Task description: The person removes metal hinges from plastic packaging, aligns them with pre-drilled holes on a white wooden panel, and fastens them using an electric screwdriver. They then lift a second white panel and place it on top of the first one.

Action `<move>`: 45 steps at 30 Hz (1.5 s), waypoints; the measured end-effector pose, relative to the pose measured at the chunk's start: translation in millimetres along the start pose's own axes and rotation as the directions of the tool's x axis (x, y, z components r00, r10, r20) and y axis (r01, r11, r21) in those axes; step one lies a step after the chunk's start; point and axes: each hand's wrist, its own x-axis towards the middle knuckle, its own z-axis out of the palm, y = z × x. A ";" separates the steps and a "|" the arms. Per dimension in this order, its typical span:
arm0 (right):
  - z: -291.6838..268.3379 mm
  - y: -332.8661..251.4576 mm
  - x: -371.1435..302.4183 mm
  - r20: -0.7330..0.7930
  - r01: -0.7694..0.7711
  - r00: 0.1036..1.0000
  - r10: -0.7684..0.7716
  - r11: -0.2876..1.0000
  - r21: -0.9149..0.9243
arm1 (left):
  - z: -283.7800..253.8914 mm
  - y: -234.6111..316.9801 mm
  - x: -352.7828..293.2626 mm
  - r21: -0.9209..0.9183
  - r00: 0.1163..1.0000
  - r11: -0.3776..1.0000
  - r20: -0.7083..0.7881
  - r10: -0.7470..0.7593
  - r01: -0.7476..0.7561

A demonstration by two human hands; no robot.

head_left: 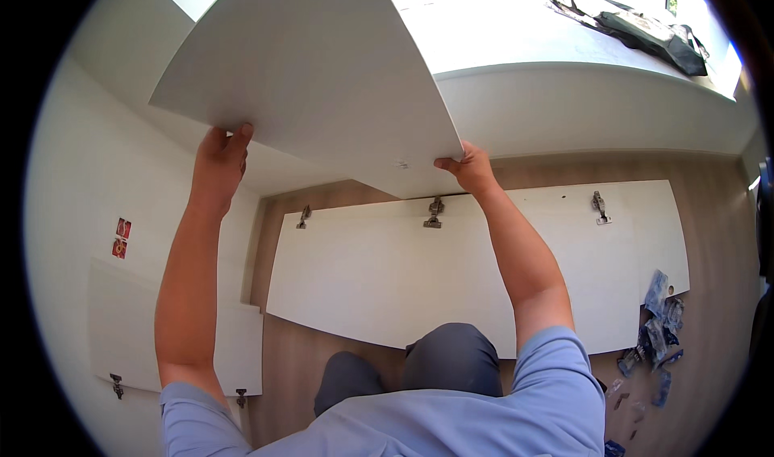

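Note:
I hold a large white flat panel [314, 78] raised in front of me. My left hand [219, 162] grips its near edge on the left, and my right hand [468, 168] grips the near corner on the right, thumb under the edge. Below, a long white door panel [451, 271] lies flat on the wooden floor with three metal hinges [434, 212] along its far edge. My knees in grey trousers show just before that panel.
A smaller white panel with hinges [173, 336] leans by the left wall. Blue plastic hardware bags [657, 320] lie scattered on the floor at right. A white window sill [564, 45] with dark bags [645, 29] is ahead.

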 end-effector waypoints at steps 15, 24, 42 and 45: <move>71.3 -171.8 -114.2 0.225 0.678 0.666 -0.712 0.451 -0.580 | -146.4 -170.8 -101.1 -0.514 0.921 0.829 -0.390 0.004 -0.221; 22.3 -199.2 -203.9 0.446 0.579 0.750 -0.489 0.156 -0.800 | -54.5 -355.7 -165.1 -0.703 0.954 0.648 0.174 -0.244 0.294; -64.0 -97.1 -248.3 0.406 0.424 0.878 -0.252 0.019 -0.905 | 95.8 -309.6 -175.5 -0.491 0.649 0.433 0.649 -0.398 0.756; -62.7 -84.2 -249.8 0.396 0.415 0.881 -0.259 0.021 -0.910 | 103.5 -320.5 -178.3 -0.508 0.647 0.410 0.668 -0.369 0.758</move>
